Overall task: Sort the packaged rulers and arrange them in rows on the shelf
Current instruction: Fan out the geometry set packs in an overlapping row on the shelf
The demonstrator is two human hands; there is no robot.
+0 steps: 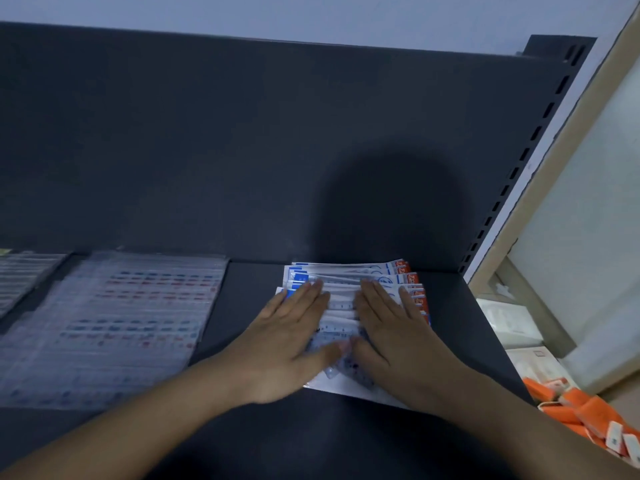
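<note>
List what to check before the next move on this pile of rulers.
1. Both hands flat on the pile: left hand and right hand press on the ruler packs with straight fingers. Ok.
2. Pack ends lined up: they lie fanned and staggered. Not ok.
3. Gap to the clear packs at left: bare shelf between them. Ok.
4. Farthest pack against the back panel: cannot tell.
5. All packs of one kind: too blurred, cannot tell.

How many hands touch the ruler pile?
2: left hand flat on the left half of the ruler pile, right hand flat on its right half.
</note>
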